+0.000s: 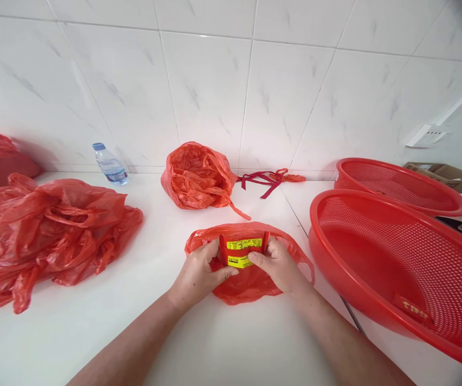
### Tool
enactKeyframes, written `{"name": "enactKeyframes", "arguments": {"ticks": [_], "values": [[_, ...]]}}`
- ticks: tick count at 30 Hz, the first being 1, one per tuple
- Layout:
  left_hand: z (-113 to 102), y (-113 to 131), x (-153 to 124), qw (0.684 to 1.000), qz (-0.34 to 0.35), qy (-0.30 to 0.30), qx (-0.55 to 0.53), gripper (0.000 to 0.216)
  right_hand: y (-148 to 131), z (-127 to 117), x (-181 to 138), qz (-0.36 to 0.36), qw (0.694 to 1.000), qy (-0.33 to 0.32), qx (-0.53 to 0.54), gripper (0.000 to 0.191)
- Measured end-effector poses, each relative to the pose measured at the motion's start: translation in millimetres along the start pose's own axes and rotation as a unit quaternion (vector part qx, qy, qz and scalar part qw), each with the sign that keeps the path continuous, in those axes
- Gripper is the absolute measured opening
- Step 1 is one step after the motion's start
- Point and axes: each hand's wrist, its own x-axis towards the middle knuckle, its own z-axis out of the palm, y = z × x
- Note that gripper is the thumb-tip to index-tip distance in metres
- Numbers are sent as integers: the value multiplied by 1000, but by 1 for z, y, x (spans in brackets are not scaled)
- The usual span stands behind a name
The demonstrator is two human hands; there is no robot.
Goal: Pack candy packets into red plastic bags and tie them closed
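Observation:
Between my two hands is a red packet (244, 250) with yellow printed label panels. My left hand (202, 268) grips its left side, thumb along the lower edge. On the other side my right hand (279, 264) is closed on the packet, its thumb pressed across the front. Below and around the packet spreads an open red plastic bag (243, 287) on the white table. Whether the packet touches the bag, I cannot tell.
Red plastic bags (74, 225) lie heaped at left. A water bottle (111, 166), a bag stuffed with red plastic (199, 177) and dark red ribbon (259, 177) are by the tiled wall. At right stand red baskets (359, 279), (400, 182) and a cardboard box (456, 179).

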Motion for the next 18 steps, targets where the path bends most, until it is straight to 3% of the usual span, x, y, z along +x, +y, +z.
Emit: {"name": "enactKeyframes", "arguments": {"ticks": [7,11,15,18], "values": [[1,7,0,998,42,17,37,13,4,0,-1,-11,1000,-11,-25,25],[-2,7,0,987,94,68,109,16,4,0,-2,-31,997,-16,-75,32],[-5,4,1,974,131,91,162,20,1,-2,-1,-83,985,-6,-150,13],[-8,1,4,967,155,91,181,28,1,-10,1,-148,963,30,-225,15]]}}
